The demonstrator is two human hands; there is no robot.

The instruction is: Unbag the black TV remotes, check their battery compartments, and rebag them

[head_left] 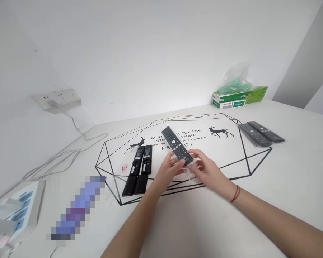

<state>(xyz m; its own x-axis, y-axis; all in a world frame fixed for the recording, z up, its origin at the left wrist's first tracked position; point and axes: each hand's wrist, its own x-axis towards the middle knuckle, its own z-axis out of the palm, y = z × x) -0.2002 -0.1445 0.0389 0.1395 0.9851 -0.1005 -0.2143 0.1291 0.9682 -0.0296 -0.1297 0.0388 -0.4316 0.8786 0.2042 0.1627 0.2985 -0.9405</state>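
A black remote control [174,143] in a clear plastic sleeve is held tilted above the printed mat, its button side up. My left hand [171,168] grips its lower left side, the thumb on its face. My right hand [206,170] pinches the lower end and the loose plastic there. To the left, two black remotes [138,168] lie face down side by side in clear plastic. On the right, several remotes [258,133] in plastic lie face up.
Green and white boxes [228,100] with a plastic bag [237,80] on top stand by the wall. A power strip [27,208], cables [70,152] and a blurred blue object [79,206] lie left, below a wall socket [57,100].
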